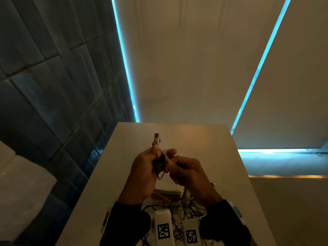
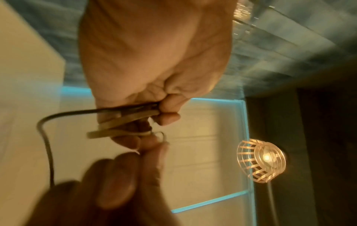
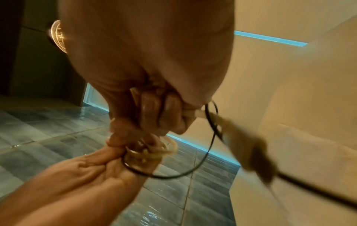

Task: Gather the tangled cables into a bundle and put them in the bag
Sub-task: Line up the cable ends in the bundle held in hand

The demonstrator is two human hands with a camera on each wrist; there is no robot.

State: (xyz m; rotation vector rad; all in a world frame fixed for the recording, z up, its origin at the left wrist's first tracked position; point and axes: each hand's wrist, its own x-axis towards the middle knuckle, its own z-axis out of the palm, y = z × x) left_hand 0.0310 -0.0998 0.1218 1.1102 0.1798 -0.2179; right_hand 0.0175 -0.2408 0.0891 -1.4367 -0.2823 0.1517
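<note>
1. The left hand (image 1: 144, 172) is raised above the table (image 1: 218, 144), its fingers curled round a small bundle of looped cables (image 1: 160, 165), some dark and some pale.
2. A pale plug end (image 1: 156, 138) sticks up out of the top of that fist, beyond the thumb.
3. In the left wrist view the loops (image 2: 123, 117) are pinched between thumb and fingertips, and a dark strand (image 2: 45, 137) arcs out and down toward the other hand.
4. The right hand (image 1: 189, 172) is just beside the left, touching the same bundle; its fingers are curled on a pale cable end (image 3: 195, 113), with a thin dark loop (image 3: 204, 154) hanging below it.
5. A blurred brownish piece (image 3: 249, 151) trails from the right fist; it may be a connector.
6. Below both wrists, a tangle of loose cables (image 1: 188, 208) lies on the table's near end, beside a flat pale packet (image 1: 167, 189).
</note>
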